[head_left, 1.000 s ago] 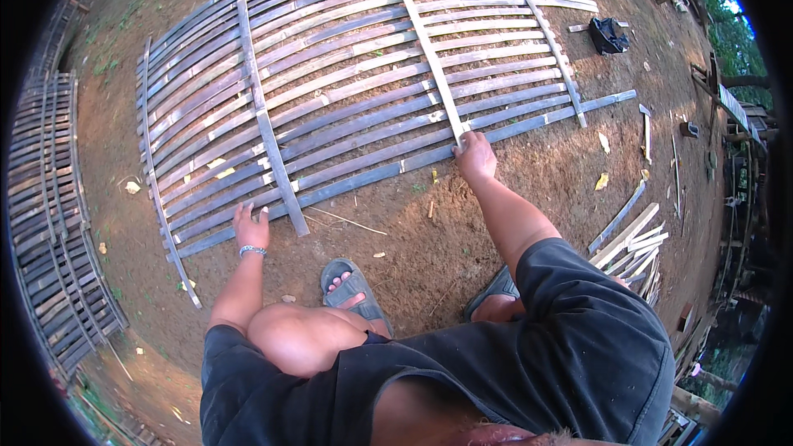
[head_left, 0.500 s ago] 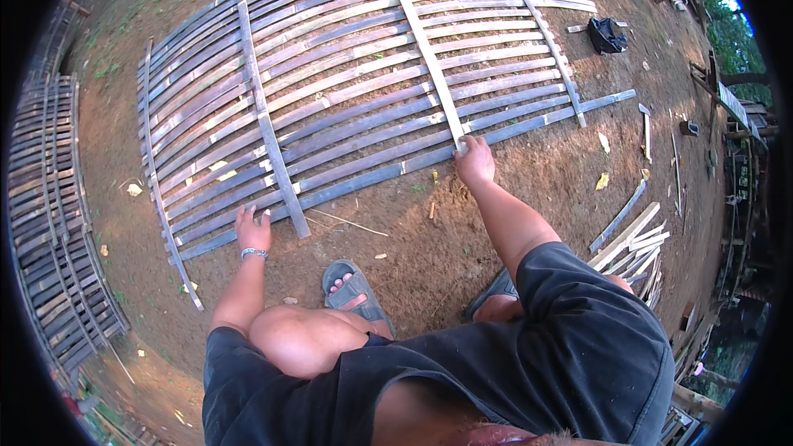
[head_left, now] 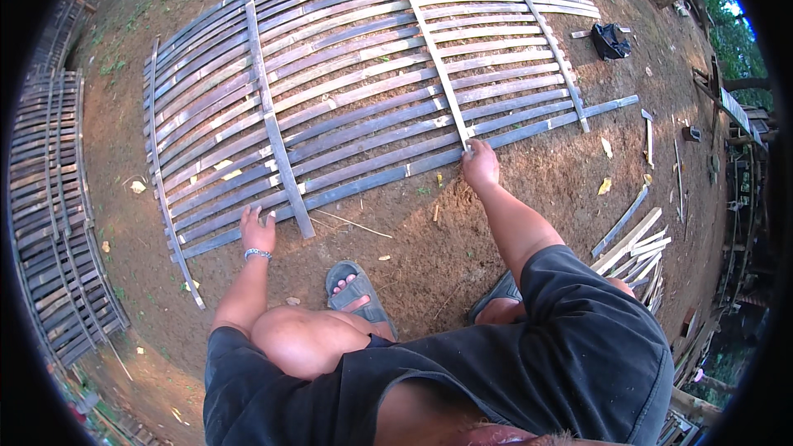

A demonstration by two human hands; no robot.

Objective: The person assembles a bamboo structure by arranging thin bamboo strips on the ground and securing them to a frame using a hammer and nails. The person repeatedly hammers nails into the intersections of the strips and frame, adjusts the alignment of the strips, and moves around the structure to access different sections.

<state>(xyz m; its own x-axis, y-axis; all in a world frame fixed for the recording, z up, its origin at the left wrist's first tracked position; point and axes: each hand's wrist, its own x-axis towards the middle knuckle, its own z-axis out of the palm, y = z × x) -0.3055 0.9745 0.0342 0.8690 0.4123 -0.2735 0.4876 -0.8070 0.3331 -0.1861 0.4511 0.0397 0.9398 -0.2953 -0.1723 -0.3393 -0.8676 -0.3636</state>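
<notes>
A wide lattice of flat bamboo slats (head_left: 355,105) lies on the ground before me, with several crosspieces running over it. My right hand (head_left: 481,167) is closed at the near end of the pale middle crosspiece (head_left: 435,54), fingers pinched on its tip where it meets the nearest slat. With fingers apart, my left hand (head_left: 258,231) rests at the near edge of the lattice, between the left crosspiece (head_left: 277,136) and the outermost left strip (head_left: 162,182). Nothing shows in that hand; whether its fingertips touch the slat, I cannot tell.
Another slatted panel (head_left: 70,223) stands along the left side. Loose split bamboo pieces (head_left: 632,248) lie by my right knee. Farther right are a black bag (head_left: 610,41), a hammer-like tool (head_left: 648,136) and a small dark object (head_left: 691,133). My sandalled foot (head_left: 357,296) is below the lattice.
The whole view has shifted slightly. My right fingers have drawn in a little at the tip of the middle crosspiece; my left hand stays by the near edge.
</notes>
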